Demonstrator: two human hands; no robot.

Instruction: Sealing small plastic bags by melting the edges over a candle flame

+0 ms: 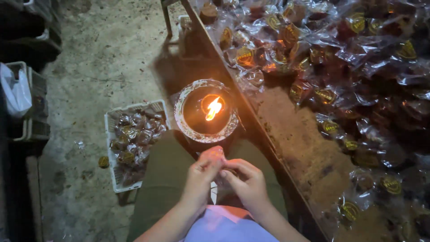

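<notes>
A round metal bowl [206, 112] with a patterned rim sits just ahead of the person's knees, a small flame [213, 108] burning in its middle. To the left on the rough concrete floor [94, 67] stands a white plastic basket [112, 134] holding clear-wrapped dark pieces. On the right a long wooden table [295, 139] is heaped with crinkly cellophane packets [340, 49] bearing round gold labels. Over the lap, the left hand [199, 177] and right hand [248, 181] meet, fingers pinched together on a small wrapped piece [214, 154], glowing pink in the firelight, just behind the bowl.
</notes>
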